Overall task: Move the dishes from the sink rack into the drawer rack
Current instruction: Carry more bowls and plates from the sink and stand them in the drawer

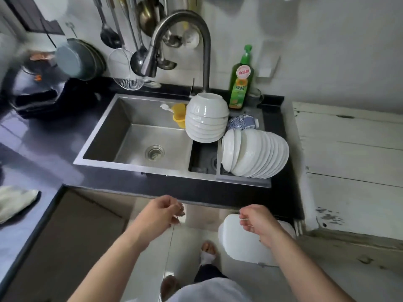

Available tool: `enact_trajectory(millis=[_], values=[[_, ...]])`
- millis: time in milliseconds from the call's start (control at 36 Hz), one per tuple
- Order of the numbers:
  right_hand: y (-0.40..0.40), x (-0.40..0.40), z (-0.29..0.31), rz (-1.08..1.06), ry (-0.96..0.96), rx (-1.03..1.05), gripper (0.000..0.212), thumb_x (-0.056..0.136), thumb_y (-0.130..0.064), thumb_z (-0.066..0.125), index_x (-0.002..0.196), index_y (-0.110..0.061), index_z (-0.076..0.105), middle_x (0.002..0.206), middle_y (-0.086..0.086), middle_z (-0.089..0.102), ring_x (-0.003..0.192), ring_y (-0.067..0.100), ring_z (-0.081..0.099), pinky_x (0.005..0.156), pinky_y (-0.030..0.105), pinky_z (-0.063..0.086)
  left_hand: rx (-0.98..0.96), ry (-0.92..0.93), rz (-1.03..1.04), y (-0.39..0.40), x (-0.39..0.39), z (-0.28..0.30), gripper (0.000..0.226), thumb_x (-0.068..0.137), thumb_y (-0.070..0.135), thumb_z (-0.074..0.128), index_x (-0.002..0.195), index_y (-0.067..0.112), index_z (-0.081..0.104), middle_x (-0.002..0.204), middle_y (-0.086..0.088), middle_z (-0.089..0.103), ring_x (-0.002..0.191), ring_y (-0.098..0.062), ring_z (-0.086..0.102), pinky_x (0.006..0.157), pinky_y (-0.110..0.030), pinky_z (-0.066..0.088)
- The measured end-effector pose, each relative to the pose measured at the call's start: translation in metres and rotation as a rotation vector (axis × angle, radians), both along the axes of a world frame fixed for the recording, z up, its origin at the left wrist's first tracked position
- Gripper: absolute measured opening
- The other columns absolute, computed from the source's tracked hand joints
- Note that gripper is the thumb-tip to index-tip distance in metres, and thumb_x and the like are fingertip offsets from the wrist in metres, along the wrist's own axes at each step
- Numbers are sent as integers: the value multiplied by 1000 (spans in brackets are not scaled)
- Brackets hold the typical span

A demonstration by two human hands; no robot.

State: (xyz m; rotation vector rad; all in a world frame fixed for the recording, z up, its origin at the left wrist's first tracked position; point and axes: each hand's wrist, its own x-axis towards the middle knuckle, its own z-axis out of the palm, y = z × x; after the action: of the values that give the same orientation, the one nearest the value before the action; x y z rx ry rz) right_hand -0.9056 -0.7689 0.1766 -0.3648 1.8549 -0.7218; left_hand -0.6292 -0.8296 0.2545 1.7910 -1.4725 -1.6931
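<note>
So we've got both hands hanging in front of the sink [135,136], left hand [162,211] and right hand [258,221], fingers loosely curled, each grip holding nothing. The stacked white bowls [206,118] and the row of plates [255,153] sit in the rack [242,178] at the sink's right end.

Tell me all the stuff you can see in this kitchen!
bowls: one stack, white, upside down on the sink rack
plates: one row, white, on edge in the rack
sink: one, steel
tap: one, steel, behind the sink
soap bottle: one, green, by the tap
yellow cup: one, in the sink
ladles: several, hanging on the wall
white bin: one, on the floor
left hand: loosely curled, empty
right hand: loosely curled, empty
</note>
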Motion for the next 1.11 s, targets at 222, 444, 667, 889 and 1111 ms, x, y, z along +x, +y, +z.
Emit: enact_trajectory(millis=[222, 444, 667, 889, 1111], values=[[-126, -19, 18, 442, 688, -310, 10, 96, -14, 59, 88, -17, 63, 93, 0, 63, 86, 23, 61, 73, 33, 47, 24, -107, 22, -40, -24, -3, 16, 103, 18, 56, 97, 19, 70, 89, 1, 77, 75, -15, 70, 71, -32, 51], [-236, -48, 13, 1357, 1243, -367, 53, 91, -46, 61, 137, -20, 57, 155, 12, 34, 144, 38, 23, 119, 54, 23, 69, -197, 11, -54, -42, -3, 14, 101, 20, 56, 100, 23, 70, 90, 2, 77, 81, -15, 73, 75, -32, 56], [-245, -78, 23, 1956, 1352, -118, 89, 83, -78, 52, 152, -25, 40, 162, 9, 29, 153, 39, 9, 121, 64, 7, 81, -242, -4, -68, -52, -4, 15, 100, 20, 55, 100, 24, 70, 87, 5, 77, 77, -11, 72, 78, -34, 56], [-254, -91, 34, 2085, 1265, -54, 78, 88, -64, 60, 152, -25, 39, 159, 3, 33, 153, 38, 10, 121, 62, 14, 85, -225, -24, -76, -56, -3, 14, 99, 22, 56, 101, 25, 70, 90, 5, 76, 77, -8, 72, 76, -26, 54], [-254, -86, 40, 2066, 1249, -202, 50, 86, -45, 74, 126, -20, 60, 129, -3, 52, 134, 26, 37, 116, 57, 28, 85, -213, 6, -79, -49, -2, 14, 101, 23, 56, 103, 23, 70, 92, 2, 76, 80, -11, 73, 79, -28, 55]])
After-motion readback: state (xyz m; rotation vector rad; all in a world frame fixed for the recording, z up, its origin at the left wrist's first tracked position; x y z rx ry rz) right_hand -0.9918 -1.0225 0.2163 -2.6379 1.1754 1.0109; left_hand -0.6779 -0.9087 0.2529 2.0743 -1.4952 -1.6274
